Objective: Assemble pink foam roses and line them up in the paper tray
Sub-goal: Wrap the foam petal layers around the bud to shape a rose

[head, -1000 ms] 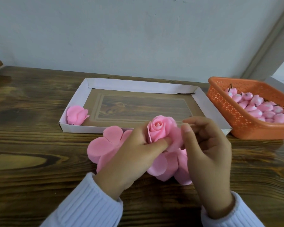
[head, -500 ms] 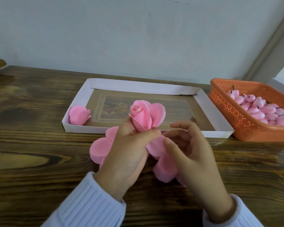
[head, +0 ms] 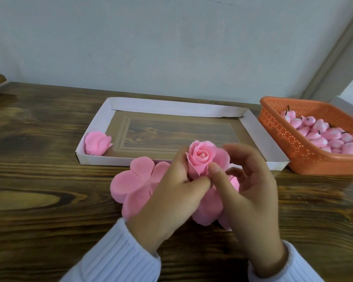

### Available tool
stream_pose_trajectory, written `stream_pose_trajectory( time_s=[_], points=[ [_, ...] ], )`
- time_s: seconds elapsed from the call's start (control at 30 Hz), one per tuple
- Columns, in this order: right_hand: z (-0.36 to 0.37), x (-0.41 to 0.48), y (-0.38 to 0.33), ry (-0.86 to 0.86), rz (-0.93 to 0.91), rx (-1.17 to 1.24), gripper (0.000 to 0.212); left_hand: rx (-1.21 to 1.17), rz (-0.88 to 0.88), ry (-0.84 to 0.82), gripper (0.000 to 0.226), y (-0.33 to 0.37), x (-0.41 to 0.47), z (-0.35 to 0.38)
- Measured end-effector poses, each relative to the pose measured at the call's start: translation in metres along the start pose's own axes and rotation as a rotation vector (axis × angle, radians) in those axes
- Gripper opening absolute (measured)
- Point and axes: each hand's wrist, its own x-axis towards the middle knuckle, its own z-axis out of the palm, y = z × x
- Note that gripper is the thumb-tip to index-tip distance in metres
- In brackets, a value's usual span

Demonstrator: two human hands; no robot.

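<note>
Dark wooden table, pale wall behind.

Paper tray, left of centre, far side of my hands: white folded walls, wood-print floor. 1 finished rose lies on its side in the near-left corner, touching the left wall.

Flat pink petal sheets lie on the table just near of the tray's near wall. Their right part is hidden under my left hand. More pink petals show below and between my 2 hands.

Left hand: fingers and thumb curled round the base of the half-built rose, which is held upright, bloom toward me, above the tray's near wall. The spiral centre is wrapped tight. 1 outer petal stands open on its right side.

Right hand: thumb tip pressed to the near side of the rose low down, just beside my left thumb. The fingers arch over and behind the open right petal, pinching it between them and the thumb. Lower fingers are loosely curled; I cannot tell if they touch anything.

Orange basket, perforated, far right, just beside the tray's right wall. It holds a heap of pink buds with short dark stems.
</note>
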Motion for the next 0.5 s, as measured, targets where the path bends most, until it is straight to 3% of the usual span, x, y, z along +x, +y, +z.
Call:
stream_pose_trajectory(
  time_s=[0.07, 0.27, 0.37, 0.5],
  points=[
    [-0.001, 0.001, 0.002, 0.017, -0.035, -0.007, 0.036, 0.041, 0.016, -0.004, 0.035, 0.001, 0.000, 0.000],
    [-0.003, 0.003, 0.004, -0.048, -0.074, -0.117, 0.015, 0.167, 0.111, -0.050, 0.033, 0.007, -0.002, -0.004],
    [-0.004, 0.004, 0.005, -0.084, -0.037, -0.082, 0.017, 0.212, 0.145, -0.091, 0.041, 0.008, -0.002, -0.008],
    [-0.006, 0.005, 0.006, -0.119, -0.037, -0.024, 0.020, 0.095, 0.100, -0.208, 0.057, 0.010, -0.002, -0.016]
  ],
)
